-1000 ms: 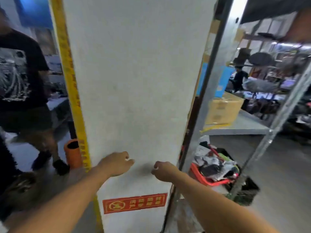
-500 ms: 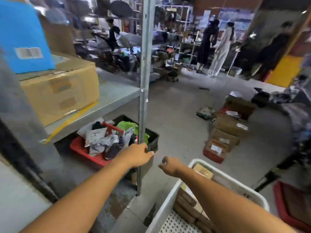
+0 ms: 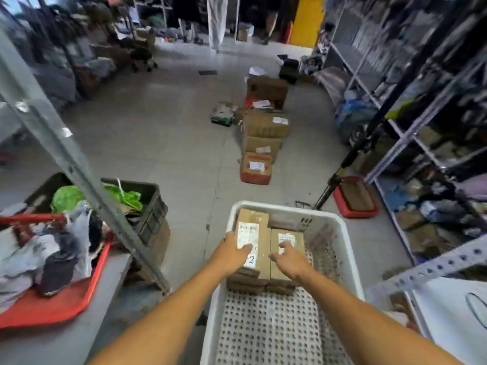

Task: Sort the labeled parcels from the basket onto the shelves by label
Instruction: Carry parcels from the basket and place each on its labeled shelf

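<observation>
Now your left hand (image 3: 232, 252) lies flat, fingers (image 3: 243, 248) straight, on the left labelled parcel (image 3: 251, 241) in the white basket (image 3: 345, 238), while your right hand (image 3: 288, 259) hovers, fingers loosely spread and holding nothing, over the right parcel (image 3: 288, 239).

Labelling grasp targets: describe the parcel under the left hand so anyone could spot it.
Find the white perforated basket at bottom centre. Two stacks of brown parcels sit at its far end; the target parcel tops the left stack, under the left hand. Its long white label ends in "2".
</observation>
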